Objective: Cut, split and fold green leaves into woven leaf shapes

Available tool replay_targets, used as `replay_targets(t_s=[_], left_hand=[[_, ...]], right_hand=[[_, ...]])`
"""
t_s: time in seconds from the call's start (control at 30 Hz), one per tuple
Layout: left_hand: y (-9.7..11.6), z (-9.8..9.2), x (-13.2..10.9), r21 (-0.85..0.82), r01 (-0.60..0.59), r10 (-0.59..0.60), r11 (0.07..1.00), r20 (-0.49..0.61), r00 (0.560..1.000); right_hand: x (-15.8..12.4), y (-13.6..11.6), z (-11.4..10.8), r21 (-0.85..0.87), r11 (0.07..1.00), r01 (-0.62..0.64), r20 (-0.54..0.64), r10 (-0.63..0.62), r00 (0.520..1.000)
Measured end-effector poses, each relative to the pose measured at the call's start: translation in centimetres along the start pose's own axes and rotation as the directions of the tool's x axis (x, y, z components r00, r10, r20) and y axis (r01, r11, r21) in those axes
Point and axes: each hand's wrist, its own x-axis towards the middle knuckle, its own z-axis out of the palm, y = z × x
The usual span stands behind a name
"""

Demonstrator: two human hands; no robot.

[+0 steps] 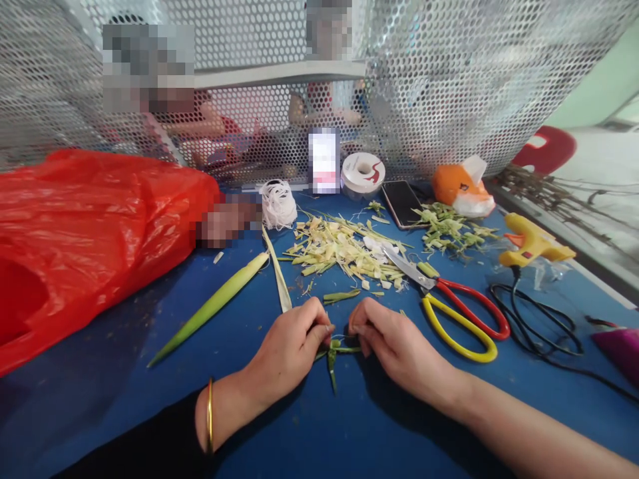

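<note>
Low over the table, a small knotted piece of green leaf strips point(333, 356) lies between my two hands, one strip hanging toward me. My left hand point(292, 346) is closed, with thumb and forefinger pinched at the upper left of this piece. Closed too, my right hand point(394, 346) pinches at the right, near the end of a side strip. A fine thread point(342, 336) seems to run between the fingertips; its ends are hidden. A pale leaf strip point(279, 276) lies just beyond my left hand. Scissors point(434, 286) with red and yellow handles rest beyond my right hand.
Yellow-green leaf scraps point(334, 246) are heaped ahead. A long green leaf point(210, 309) and red plastic bag point(110, 219) lie left. White string point(278, 205), a ribbon spool point(363, 174) and a phone point(403, 203) sit behind. A yellow glue gun point(534, 243) with black cable lies right.
</note>
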Motion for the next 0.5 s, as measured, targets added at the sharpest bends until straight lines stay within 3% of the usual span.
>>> replay_targets(t_s=[0.13, 0.3, 0.5], left_hand=[[-0.2, 0.1, 0.0, -0.04, 0.004, -0.004, 0.999, 0.011, 1.0], [-0.4, 0.2, 0.0, -0.07, 0.008, -0.008, 0.998, -0.005, 1.0], [-0.2, 0.3, -0.1, -0.127, 0.029, -0.03, 0.991, -0.008, 1.0]], right_hand=[[0.3, 0.0, -0.4, -0.031, 0.999, 0.029, -0.095, -0.032, 0.995], [0.5, 0.1, 0.5, -0.259, 0.962, 0.084, -0.012, -0.09, 0.996], [0.7, 0.6, 1.7, -0.428, 0.901, 0.074, -0.025, -0.093, 0.995]])
